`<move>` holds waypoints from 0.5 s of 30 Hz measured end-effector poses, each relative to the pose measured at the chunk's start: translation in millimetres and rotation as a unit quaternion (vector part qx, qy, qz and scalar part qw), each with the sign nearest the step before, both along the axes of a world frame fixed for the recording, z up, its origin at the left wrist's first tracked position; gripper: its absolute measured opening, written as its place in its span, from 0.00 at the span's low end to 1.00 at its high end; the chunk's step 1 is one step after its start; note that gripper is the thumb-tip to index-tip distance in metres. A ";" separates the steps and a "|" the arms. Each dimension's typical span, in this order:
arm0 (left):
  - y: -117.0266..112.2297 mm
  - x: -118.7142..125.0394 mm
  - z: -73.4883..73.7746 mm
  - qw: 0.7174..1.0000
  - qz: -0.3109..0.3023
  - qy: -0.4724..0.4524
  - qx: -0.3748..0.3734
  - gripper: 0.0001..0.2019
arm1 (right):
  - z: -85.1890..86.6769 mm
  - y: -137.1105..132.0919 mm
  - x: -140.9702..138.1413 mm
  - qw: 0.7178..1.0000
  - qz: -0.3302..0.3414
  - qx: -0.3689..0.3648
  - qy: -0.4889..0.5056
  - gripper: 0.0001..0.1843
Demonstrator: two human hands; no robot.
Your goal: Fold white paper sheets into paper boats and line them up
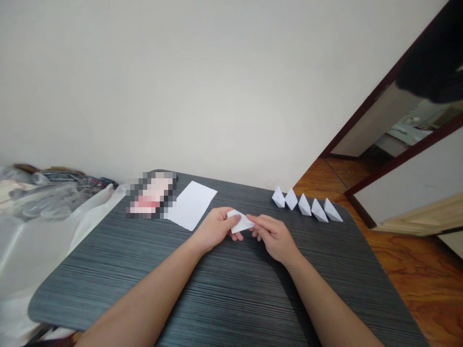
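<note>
Over the dark table, I see the left hand pinching a small folded paper, and the right hand pinching its tip.

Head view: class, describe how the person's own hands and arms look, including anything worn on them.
The left hand and right hand are bare, with no gloves or rings to be seen. The left forearm and right forearm are uncovered, with no sleeve in view, and taper towards the hands. No watch, bracelet or clear marking shows.
</note>
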State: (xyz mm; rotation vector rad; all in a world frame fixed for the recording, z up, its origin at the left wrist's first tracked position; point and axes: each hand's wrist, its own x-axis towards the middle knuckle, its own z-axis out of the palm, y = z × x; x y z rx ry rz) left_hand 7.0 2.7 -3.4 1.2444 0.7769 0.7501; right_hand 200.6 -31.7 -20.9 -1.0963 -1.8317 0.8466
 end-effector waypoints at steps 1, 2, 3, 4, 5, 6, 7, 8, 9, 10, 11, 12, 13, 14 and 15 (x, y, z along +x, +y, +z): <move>0.6 0.2 -0.5 1.000 -0.002 -0.008 -0.004 0.12 | -0.2 0.1 1.0 1.000 0.012 0.009 -0.005 0.18; 1.0 0.4 -1.2 1.000 -0.003 -0.018 -0.008 0.13 | 0.2 0.2 1.6 1.000 0.019 0.017 -0.012 0.19; 1.3 0.7 -1.8 0.999 -0.004 -0.029 -0.013 0.14 | 1.1 0.3 2.0 0.999 0.022 0.026 -0.020 0.19; 1.3 1.0 -2.3 0.999 -0.006 -0.040 -0.018 0.16 | 2.5 0.4 2.1 0.999 0.022 0.035 -0.031 0.19; 1.1 1.3 -2.5 0.998 -0.004 -0.050 -0.022 0.17 | 4.2 0.4 1.9 0.998 0.020 0.043 -0.044 0.19; 0.7 1.5 -2.4 0.998 -0.004 -0.054 -0.023 0.18 | 6.1 0.3 1.4 0.997 0.019 0.049 -0.056 0.19; 0.2 1.6 -2.1 0.999 -0.004 -0.050 -0.018 0.18 | 7.8 0.2 0.7 0.996 0.017 0.055 -0.066 0.18; -0.3 1.5 -1.7 0.999 -0.003 -0.040 -0.010 0.16 | 9.1 0.0 -0.1 0.996 0.015 0.058 -0.073 0.18; -0.8 1.3 -1.1 1.000 -0.002 -0.026 -0.001 0.15 | 9.7 -0.3 -1.0 0.995 0.012 0.058 -0.077 0.17; -1.2 1.0 -0.7 1.000 -0.001 -0.013 0.009 0.14 | 9.6 -0.6 -1.9 0.996 0.007 0.052 -0.076 0.17; -1.4 0.5 -0.4 1.000 0.002 -0.002 0.018 0.14 | 8.7 -0.9 -2.8 0.997 -0.001 0.039 -0.066 0.17; -1.5 0.1 -0.2 1.000 0.006 0.006 0.025 0.13 | 7.3 -1.1 -3.6 0.999 -0.010 0.015 -0.045 0.17; -1.5 -0.4 -0.3 0.999 0.010 0.012 0.030 0.13 | 5.4 -1.3 -4.3 1.000 -0.021 -0.017 -0.015 0.18; -1.4 -0.7 -0.5 0.999 0.015 0.016 0.033 0.13 | 3.6 -1.3 -4.9 0.998 -0.034 -0.051 0.019 0.18; -1.2 -0.9 -0.7 0.999 0.020 0.019 0.036 0.12 | 2.1 -1.2 -5.2 0.994 -0.046 -0.084 0.053 0.18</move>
